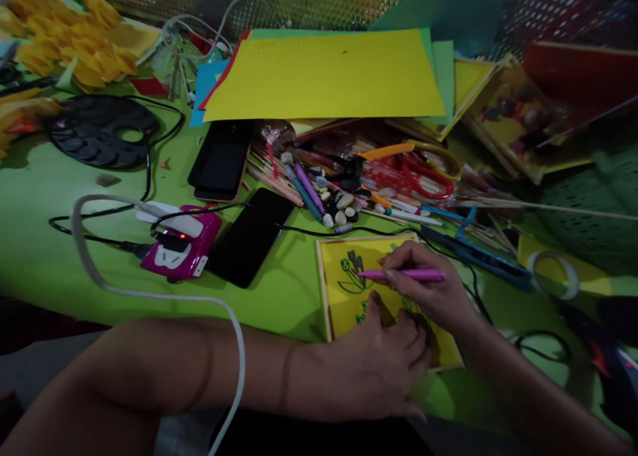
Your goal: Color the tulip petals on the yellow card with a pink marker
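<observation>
My right hand (433,286) is closed around a pink felt-tip pen (416,275), its tip at a green-outlined flower drawing (353,273). The drawing is on a yellow sheet (339,253) with a pale wooden frame along its edges. Across the lower part of this sheet lies my left hand (376,349), fingers spread and pressed down, holding nothing. More green drawn shapes show beside its fingers, partly covered by the hands.
Behind the frame lie pebbles (345,202), markers, sticks and red-handled scissors (428,180) under coloured paper (323,77). Two phones (254,236) and a magenta power strip (184,243) sit left. A white cable (164,296) arches over my left forearm. A tape roll (553,273) lies right.
</observation>
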Motion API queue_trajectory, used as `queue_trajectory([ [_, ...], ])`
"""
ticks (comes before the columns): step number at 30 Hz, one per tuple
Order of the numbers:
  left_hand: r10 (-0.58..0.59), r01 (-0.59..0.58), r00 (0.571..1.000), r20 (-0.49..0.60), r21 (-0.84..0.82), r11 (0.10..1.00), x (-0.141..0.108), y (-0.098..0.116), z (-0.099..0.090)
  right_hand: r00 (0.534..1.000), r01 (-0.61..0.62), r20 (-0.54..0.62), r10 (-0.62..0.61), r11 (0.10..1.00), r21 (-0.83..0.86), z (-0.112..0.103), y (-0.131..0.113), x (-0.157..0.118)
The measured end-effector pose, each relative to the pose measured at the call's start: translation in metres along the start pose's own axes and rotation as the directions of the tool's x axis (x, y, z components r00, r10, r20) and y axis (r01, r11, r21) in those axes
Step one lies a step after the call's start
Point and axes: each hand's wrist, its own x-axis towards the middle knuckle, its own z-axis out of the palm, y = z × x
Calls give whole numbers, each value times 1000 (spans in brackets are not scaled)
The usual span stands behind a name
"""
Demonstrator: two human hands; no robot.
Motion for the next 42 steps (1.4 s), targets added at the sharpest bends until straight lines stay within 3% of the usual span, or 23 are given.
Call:
queue_trajectory([
  [32, -7, 7, 1000, 3, -4, 1000, 0, 0, 1, 999, 39, 1, -39, 996, 84, -3, 9, -4],
  [42, -5, 5, 1000, 9, -11, 1000, 1, 1, 2, 1000, 21, -8, -21, 995, 96, 4, 0, 0],
])
